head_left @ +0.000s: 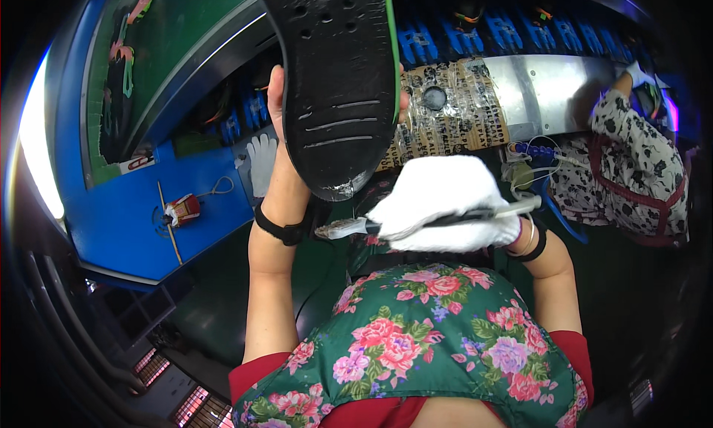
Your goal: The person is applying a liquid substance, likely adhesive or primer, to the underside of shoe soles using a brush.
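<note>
Filling the upper middle of the view, a black sole (338, 79) is held up by the bare left hand (276, 105), which is mostly hidden behind it; the thumb and some fingertips are seen wrapped around its two edges. Holes and raised bars are shown on its face, and a wet-looking shine is caught at its rounded lower end. A brush (347, 228) is gripped in the white-gloved right hand (445, 198), its bristles pointed left, just below the sole. The two hands are kept apart.

To the left, a blue table (111, 220) is occupied by a small red-and-white packet (184, 210), beside which a thin stick and a looped cord are laid. A loose white glove (261, 163) is seen at its edge. Beyond the right hand, a metal surface (549, 94) is partly covered by printed cardboard (479, 105) under clear wrap, on which a round dark object (434, 97) is set. Farther back, a row of blue items (512, 36) is lined up. At the right, a co-worker (631, 168) in patterned clothing is seen, with one gloved hand raised; the floor (223, 294) is dark green.
</note>
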The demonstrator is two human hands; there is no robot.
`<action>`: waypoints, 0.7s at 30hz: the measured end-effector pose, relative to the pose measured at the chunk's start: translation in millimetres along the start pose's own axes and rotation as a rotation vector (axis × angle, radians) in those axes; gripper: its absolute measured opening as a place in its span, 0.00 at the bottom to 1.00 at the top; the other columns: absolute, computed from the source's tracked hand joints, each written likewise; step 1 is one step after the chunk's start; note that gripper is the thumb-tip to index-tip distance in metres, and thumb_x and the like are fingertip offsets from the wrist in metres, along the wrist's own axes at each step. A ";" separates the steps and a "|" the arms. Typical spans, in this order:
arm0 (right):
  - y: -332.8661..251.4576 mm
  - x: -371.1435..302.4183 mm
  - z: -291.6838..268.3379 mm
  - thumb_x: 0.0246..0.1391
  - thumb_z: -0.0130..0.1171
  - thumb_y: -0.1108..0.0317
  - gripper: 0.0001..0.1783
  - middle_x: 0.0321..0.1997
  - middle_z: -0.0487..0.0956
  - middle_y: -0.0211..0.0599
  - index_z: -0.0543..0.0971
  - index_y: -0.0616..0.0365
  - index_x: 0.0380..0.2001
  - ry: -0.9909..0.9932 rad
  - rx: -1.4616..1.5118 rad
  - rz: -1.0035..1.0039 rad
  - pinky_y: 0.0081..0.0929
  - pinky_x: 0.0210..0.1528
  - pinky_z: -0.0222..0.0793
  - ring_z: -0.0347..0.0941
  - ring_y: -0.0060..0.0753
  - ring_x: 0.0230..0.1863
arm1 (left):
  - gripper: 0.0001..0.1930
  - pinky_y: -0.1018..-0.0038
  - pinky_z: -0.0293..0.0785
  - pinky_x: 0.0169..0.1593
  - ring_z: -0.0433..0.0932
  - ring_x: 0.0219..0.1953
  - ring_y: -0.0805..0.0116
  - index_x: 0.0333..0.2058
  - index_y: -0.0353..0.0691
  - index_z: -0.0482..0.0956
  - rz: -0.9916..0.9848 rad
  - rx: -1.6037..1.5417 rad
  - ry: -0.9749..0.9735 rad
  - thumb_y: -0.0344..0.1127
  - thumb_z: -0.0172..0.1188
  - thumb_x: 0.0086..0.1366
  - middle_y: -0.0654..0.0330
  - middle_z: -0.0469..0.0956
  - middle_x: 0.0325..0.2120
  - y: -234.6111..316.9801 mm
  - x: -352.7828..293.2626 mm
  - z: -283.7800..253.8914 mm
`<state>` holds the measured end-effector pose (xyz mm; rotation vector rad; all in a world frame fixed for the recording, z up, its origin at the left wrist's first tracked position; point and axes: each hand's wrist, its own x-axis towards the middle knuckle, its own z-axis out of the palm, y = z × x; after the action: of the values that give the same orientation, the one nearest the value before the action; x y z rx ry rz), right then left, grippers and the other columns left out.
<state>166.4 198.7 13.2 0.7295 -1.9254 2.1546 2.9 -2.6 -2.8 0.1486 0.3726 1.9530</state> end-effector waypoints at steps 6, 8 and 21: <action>10.2 -7.2 1.3 0.57 0.78 0.72 0.16 0.49 0.92 0.39 0.92 0.55 0.50 -0.003 -0.317 -0.080 0.36 0.49 0.85 0.89 0.41 0.44 | 0.63 0.39 0.82 0.66 0.78 0.64 0.30 0.77 0.25 0.57 -0.051 -0.006 0.076 0.81 0.55 0.66 0.31 0.70 0.68 -2.1 -8.2 -1.9; 8.3 -10.1 8.3 0.59 0.76 0.70 0.16 0.49 0.92 0.37 0.91 0.53 0.51 -0.016 -0.489 -0.298 0.37 0.47 0.85 0.88 0.42 0.43 | 0.61 0.40 0.82 0.64 0.79 0.63 0.31 0.77 0.25 0.59 -0.016 0.127 0.254 0.79 0.53 0.67 0.32 0.70 0.68 -2.5 -10.9 -4.5; 1.0 -15.3 16.6 0.55 0.79 0.71 0.17 0.49 0.92 0.36 0.92 0.51 0.48 -0.039 -0.235 -0.178 0.36 0.45 0.84 0.88 0.41 0.41 | 0.61 0.48 0.83 0.58 0.82 0.52 0.39 0.73 0.24 0.66 0.023 0.277 0.431 0.83 0.48 0.67 0.32 0.78 0.58 -1.3 -20.9 -28.0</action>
<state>183.4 185.4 6.2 0.8657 -2.0033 1.7870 4.8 -26.5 -28.3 -0.0943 0.9283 1.9420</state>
